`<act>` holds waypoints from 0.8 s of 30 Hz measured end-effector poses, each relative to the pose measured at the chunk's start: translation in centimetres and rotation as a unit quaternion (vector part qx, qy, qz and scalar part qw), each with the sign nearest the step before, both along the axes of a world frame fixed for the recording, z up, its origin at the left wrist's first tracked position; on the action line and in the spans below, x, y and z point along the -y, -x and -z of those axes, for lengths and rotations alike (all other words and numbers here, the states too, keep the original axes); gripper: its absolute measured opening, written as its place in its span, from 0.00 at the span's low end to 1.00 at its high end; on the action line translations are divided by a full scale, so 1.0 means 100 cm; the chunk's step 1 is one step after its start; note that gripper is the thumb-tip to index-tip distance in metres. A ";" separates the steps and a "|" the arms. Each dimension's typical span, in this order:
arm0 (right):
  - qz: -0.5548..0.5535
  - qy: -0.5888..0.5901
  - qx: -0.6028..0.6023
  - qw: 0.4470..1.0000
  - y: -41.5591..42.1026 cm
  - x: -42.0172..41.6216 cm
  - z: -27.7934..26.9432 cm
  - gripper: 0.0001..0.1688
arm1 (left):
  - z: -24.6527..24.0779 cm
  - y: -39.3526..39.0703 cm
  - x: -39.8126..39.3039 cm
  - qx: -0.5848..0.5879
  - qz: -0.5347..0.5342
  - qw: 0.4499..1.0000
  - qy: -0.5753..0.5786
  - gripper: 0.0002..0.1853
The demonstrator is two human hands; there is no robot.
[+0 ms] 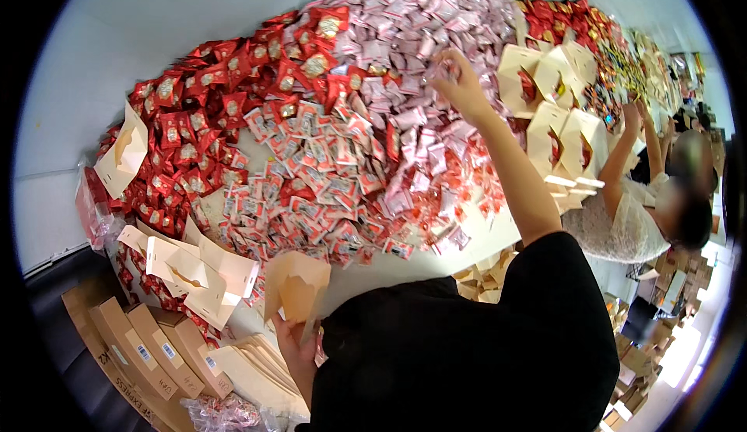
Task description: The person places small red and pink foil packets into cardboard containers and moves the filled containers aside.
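Observation:
My left hand [295,338] holds an open cream paperboard box [296,286] by its lower side, close to my body. At the back of the table my right hand [458,82] reaches into a heap of pale pink wrapped packets [408,41]; its fingers are curled around what seems a pink packet, partly hidden. Left of that heap lie many red foil packets [198,119]. Nearer me are small white and red sachets [315,169] and clear-wrapped red candies [429,213]. Several cream boxes [195,274] lie left of the box in my left hand.
Upright cream boxes [548,134] stand to the right, beside a person in a pale top [624,222] whose arms reach over the table. Brown cartons [134,350], stacked flat paperboard [257,368] and a plastic bag of packets [227,414] are at the lower left. A wall borders the table's back.

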State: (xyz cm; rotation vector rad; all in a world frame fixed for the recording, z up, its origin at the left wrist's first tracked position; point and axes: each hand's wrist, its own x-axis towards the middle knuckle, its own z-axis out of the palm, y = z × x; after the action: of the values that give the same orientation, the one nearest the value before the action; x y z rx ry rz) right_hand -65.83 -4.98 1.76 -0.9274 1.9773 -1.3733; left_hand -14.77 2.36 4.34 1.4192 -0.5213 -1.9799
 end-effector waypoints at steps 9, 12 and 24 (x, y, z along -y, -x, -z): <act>0.142 -0.153 0.013 0.978 -0.103 -0.244 0.052 0.12 | 0.007 0.018 -0.008 -0.035 -0.021 0.990 -0.136 0.30; 0.063 -0.142 -0.078 0.985 -0.147 -0.261 0.053 0.12 | 0.017 0.016 -0.018 -0.054 0.018 0.990 -0.130 0.29; -0.181 -0.236 -0.384 0.874 -0.212 -0.213 0.091 0.25 | 0.017 0.024 -0.050 -0.063 0.063 0.990 -0.111 0.27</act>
State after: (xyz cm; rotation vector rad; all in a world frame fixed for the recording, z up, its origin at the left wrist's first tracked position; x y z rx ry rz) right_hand -44.60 16.36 -7.30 -1.6422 2.3432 -0.2631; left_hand -17.16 7.36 2.61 1.4086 -0.3491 -2.2709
